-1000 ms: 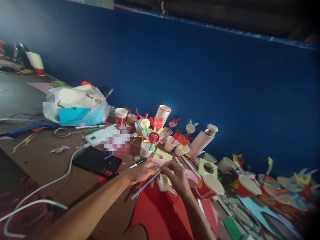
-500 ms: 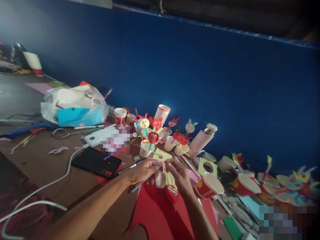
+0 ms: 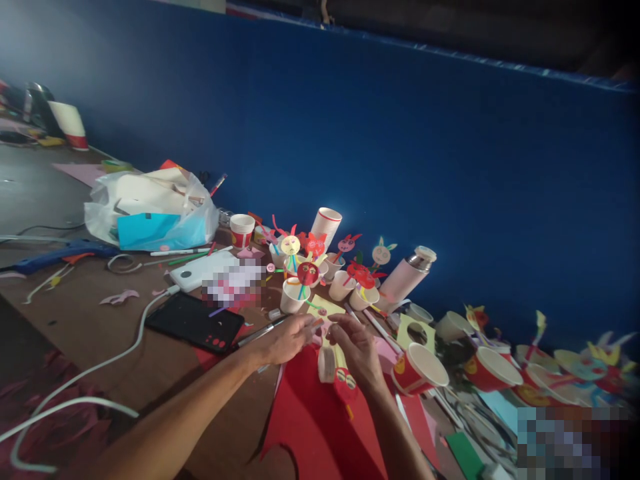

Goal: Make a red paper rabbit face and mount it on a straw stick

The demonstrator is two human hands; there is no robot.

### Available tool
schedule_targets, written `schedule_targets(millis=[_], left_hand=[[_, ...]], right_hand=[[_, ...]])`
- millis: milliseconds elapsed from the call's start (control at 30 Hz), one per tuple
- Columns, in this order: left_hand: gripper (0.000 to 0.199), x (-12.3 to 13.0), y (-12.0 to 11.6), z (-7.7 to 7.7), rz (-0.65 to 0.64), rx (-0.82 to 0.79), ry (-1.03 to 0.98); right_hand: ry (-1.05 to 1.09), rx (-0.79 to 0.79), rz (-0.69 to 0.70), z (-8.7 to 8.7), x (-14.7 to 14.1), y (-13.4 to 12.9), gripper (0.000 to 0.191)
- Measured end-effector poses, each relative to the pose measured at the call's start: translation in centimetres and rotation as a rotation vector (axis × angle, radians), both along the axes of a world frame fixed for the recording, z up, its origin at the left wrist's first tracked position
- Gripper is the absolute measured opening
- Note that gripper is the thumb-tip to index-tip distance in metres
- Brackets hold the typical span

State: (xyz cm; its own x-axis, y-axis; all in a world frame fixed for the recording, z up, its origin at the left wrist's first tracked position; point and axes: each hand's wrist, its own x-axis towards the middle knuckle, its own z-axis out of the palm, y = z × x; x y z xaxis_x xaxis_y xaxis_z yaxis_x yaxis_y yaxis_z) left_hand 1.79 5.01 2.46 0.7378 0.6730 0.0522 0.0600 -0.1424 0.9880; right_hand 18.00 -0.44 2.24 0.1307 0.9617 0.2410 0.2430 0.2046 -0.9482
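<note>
My left hand [image 3: 293, 339] is closed in a pinch, with a small pinkish-orange end showing at its fingertips; the kind of thing is unclear. Close beside it, my right hand [image 3: 354, 340] has its thumb and fingertips drawn together, and anything between them is too small to name. Below the hands, a roll of tape [image 3: 327, 365] stands on edge. By the right wrist lies a red paper face [image 3: 345, 385] with pale eyes. Under both is a large red paper sheet [image 3: 305, 413], and a yellow paper piece [image 3: 323, 305] lies just beyond the fingers.
Paper cups [image 3: 295, 295] holding paper-face figures stand ahead, beside a pink thermos [image 3: 406, 277]. A red-and-white cup [image 3: 419, 370] sits by my right forearm. At left are a black phone case [image 3: 195, 323], white cable [image 3: 135, 340], stuffed plastic bag [image 3: 150, 207] and blue-handled tool [image 3: 65, 257].
The thin strip that slanted down-left from my left hand has mostly gone from sight. My fingertips have drawn slightly apart, and the tape roll now shows more side-on.
</note>
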Motion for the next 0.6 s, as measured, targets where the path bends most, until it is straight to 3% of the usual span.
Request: schedule_targets(millis=[433,600], left_hand=[[0.023,0.0,0.0,-0.3,-0.026,0.357,0.110],[0.021,-0.1,-0.2,0.2,-0.006,0.396,0.177]], right_hand=[[-0.362,0.102,-0.084,0.7,-1.5,-1.2,0.018],[-0.455,0.108,-0.100,0.8,-1.5,-1.3,0.019]])
